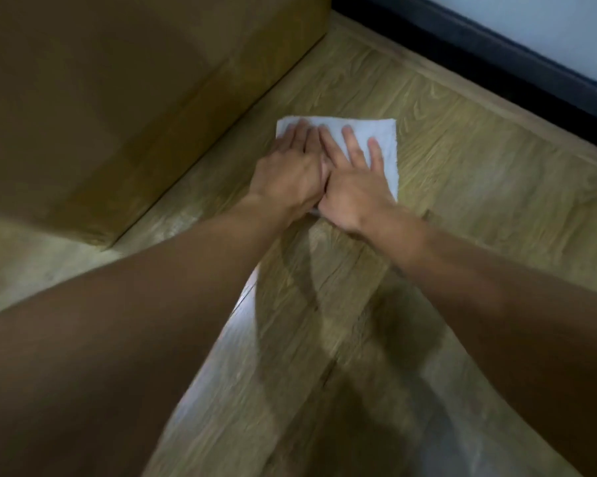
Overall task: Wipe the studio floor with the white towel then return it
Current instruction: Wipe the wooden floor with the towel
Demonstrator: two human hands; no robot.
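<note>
Single wide-angle view from my head, tipped forward and down along both forearms. Floor point(462, 201) close below. My left hand point(286, 173) and right hand point(355, 182) sit mid-frame; dark skirting point(496, 70) crosses the top right corner.

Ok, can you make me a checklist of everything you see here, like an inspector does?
Surface: wood-pattern floor, with shiny patches nearer the camera.
Job's things: white towel lying flat and folded on the floor.
Clutter: nothing seen.
Hands: left hand and right hand side by side, fingers straight, pressing flat on the towel.
Cables: nothing seen.
Surroundings: big brown block standing on the floor to the left of the towel; dark baseboard under a pale wall at the far right.
</note>
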